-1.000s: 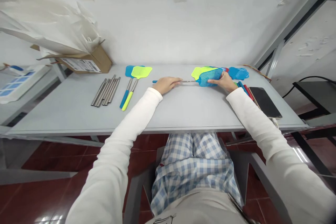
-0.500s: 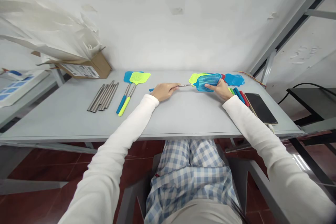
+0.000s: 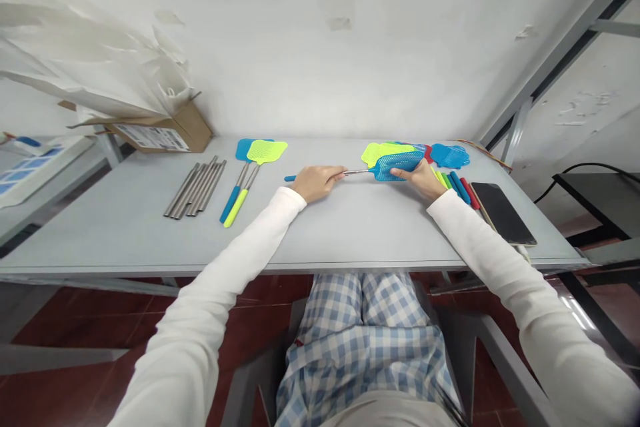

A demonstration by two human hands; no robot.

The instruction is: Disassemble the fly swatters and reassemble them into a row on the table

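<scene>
blue fly swatter (image 3: 397,167), held level over the table (image 3: 345,233); our left hand (image 3: 314,183) pinches its metal shaft (image 3: 358,172), our right hand (image 3: 425,180) pinches its mesh head (image 3: 403,161) (thumb across the holes); if we twisted unevenly, the neck (image 3: 374,170) could bend or slip.

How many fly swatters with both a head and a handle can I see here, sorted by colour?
Blue: 2, the held blue swatter and the lying blue swatter
Yellow-green: 1, the lying yellow-green swatter
Total: 3
</scene>
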